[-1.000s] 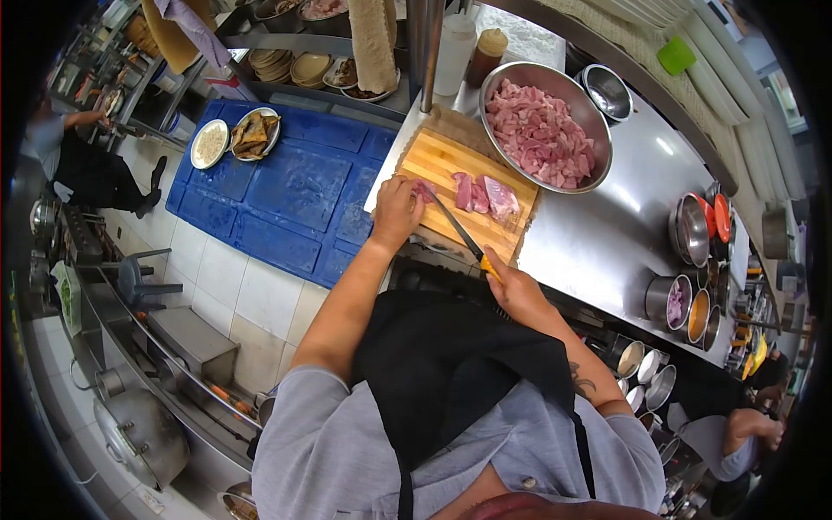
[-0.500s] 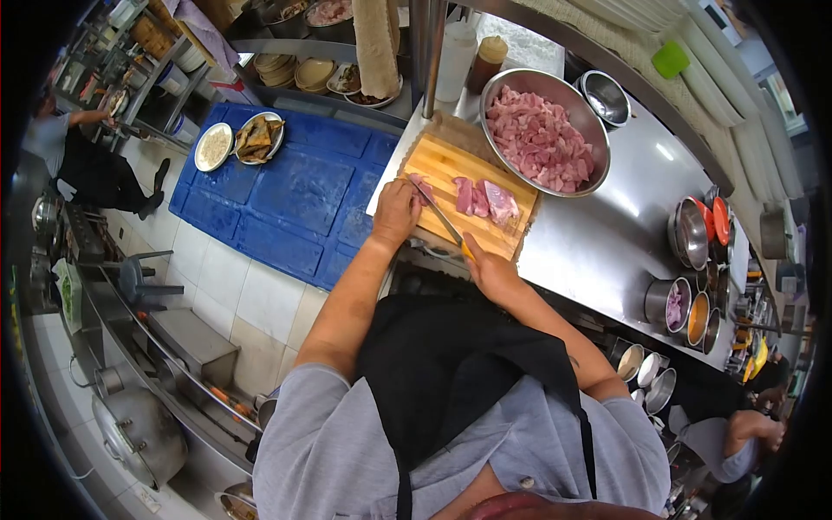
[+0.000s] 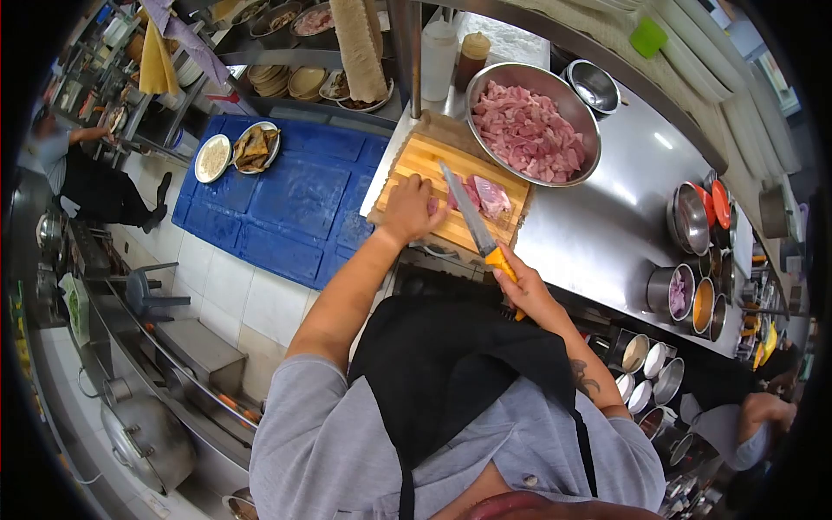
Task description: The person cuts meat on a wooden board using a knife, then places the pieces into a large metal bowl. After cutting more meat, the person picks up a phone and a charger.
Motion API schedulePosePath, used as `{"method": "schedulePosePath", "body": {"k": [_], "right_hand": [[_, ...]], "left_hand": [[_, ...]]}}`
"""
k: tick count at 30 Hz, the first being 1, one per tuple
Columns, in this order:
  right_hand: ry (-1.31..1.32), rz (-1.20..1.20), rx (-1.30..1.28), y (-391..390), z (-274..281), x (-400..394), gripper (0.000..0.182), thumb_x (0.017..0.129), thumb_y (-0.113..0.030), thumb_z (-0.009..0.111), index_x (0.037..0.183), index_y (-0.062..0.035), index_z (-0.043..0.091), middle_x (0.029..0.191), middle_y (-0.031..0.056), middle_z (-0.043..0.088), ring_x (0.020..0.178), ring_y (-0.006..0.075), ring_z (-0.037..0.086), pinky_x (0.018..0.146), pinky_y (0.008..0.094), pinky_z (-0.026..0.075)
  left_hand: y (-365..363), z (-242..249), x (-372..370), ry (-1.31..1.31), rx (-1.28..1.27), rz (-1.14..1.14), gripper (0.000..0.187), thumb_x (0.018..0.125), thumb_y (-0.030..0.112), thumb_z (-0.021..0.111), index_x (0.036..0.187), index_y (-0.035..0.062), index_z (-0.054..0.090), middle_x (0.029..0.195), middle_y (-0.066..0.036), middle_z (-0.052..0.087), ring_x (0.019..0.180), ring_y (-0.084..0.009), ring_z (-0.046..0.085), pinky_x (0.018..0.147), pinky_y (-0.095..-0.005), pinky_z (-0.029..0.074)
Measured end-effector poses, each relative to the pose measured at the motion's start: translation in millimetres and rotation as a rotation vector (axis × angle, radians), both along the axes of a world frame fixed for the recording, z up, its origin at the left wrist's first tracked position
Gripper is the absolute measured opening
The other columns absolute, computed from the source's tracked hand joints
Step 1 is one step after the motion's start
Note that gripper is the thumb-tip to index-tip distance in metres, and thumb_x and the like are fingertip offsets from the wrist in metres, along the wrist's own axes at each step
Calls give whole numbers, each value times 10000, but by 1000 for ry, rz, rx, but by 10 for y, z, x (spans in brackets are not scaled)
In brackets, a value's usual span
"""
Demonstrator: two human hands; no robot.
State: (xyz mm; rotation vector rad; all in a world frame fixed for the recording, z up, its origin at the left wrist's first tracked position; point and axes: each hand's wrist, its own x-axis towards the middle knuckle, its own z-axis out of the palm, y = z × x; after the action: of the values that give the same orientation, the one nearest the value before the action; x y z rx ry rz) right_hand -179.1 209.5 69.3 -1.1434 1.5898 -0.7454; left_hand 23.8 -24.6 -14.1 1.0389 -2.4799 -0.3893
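My right hand (image 3: 526, 286) is wrapped round the yellow handle of a knife (image 3: 469, 211), whose blade slants up and left over a wooden cutting board (image 3: 412, 160). Just right of the blade lies raw meat (image 3: 492, 198) on the board. On the board's left part rests my left hand (image 3: 413, 208), fingers bent over a small piece of meat that shows beside them. Whether the fingers grip that piece is hard to tell. Behind the board a large steel bowl (image 3: 595, 147) holds many cut pieces of pink meat.
Two plates of food stand on a blue surface (image 3: 299, 204) at the left. Squeeze bottles (image 3: 438, 61) stand behind the board. Small steel bowls (image 3: 594, 87) and several pots (image 3: 670, 293) are to the right. Other people (image 3: 95, 165) are at far left and far right.
The knife has swung more upright and moved right, its handle now more visible. My left hand has shifted right and down over the board, with its fingers more spread.
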Motion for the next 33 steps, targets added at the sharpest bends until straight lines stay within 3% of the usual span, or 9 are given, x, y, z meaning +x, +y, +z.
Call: {"method": "schedulePosePath", "body": {"k": [9, 11, 12, 18, 24, 26, 27, 29, 33], "right_hand": [[-138, -225, -35, 212, -3, -150, 631, 1062, -174, 581, 1631, -155, 308, 742, -12, 509, 521, 52, 458, 490, 231, 439], [-144, -277, -19, 316, 68, -189, 632, 1067, -180, 573, 1634, -151, 295, 763, -5, 513, 532, 54, 465, 493, 227, 440], [-149, -325, 5, 375, 92, -210, 633, 1072, -185, 565, 1637, -148, 282, 785, 1, 517, 542, 55, 472, 497, 222, 440], [-116, -468, -118, 643, -16, -297, 635, 1059, -165, 580, 1632, -158, 305, 763, -3, 527, 512, 49, 465, 471, 223, 432], [-18, -496, -161, 883, -94, -352, 617, 1060, -154, 579, 1624, -161, 330, 770, -32, 516, 532, 38, 455, 484, 213, 418], [-103, -564, -131, 941, -107, -322, 608, 1062, -152, 578, 1620, -172, 338, 725, -54, 474, 519, 33, 427, 471, 212, 392], [-116, -575, -108, 970, -154, -323, 608, 1063, -151, 573, 1621, -171, 332, 721, -51, 469, 506, 37, 420, 457, 218, 385], [-47, -527, -142, 1002, -346, -360, 610, 1066, -153, 566, 1625, -171, 322, 722, -31, 483, 492, 43, 422, 438, 224, 382], [-22, -460, -145, 864, -422, -311, 618, 1070, -155, 559, 1634, -177, 308, 752, -16, 502, 545, 41, 441, 475, 218, 391]], "left_hand": [[-404, -303, 49, -230, 20, 3, 175, 1001, 184, 558, 1032, 27, 628, 1063, -214, 609, 1014, -416, 637, 809, -470, 519], [-632, -327, -12, 281, 414, 225, 176, 1023, 124, 516, 990, -12, 623, 942, -243, 630, 969, -427, 664, 790, -485, 514], [-682, -85, -101, 360, 200, 191, 220, 1060, 135, 505, 945, -25, 602, 814, -209, 649, 781, -405, 643, 708, -445, 492], [-542, 1305, -1382, 714, -170, -257, 178, 1011, 164, 567, 1059, -5, 598, 1103, -236, 616, 936, -440, 621, 777, -528, 498], [-325, 773, -1263, 226, 215, -56, 262, 928, 212, 659, 1104, 19, 641, 1014, -240, 684, 980, -443, 659, 843, -524, 538], [-263, -91, -961, -152, 133, -120, 336, 815, 221, 761, 1069, 20, 672, 930, -225, 722, 949, -431, 691, 881, -506, 557], [-39, 256, -728, -44, 519, -200, 467, 756, 226, 809, 1128, -4, 646, 1008, -244, 700, 969, -425, 682, 894, -496, 553], [107, -421, -640, 80, 26, -119, 505, 797, 155, 757, 1225, -36, 568, 1131, -275, 623, 1073, -438, 636, 916, -501, 529], [52, -291, -582, 203, 237, 21, 288, 885, 90, 658, 1124, -56, 595, 1033, -271, 643, 1011, -448, 644, 869, -481, 538]]}}
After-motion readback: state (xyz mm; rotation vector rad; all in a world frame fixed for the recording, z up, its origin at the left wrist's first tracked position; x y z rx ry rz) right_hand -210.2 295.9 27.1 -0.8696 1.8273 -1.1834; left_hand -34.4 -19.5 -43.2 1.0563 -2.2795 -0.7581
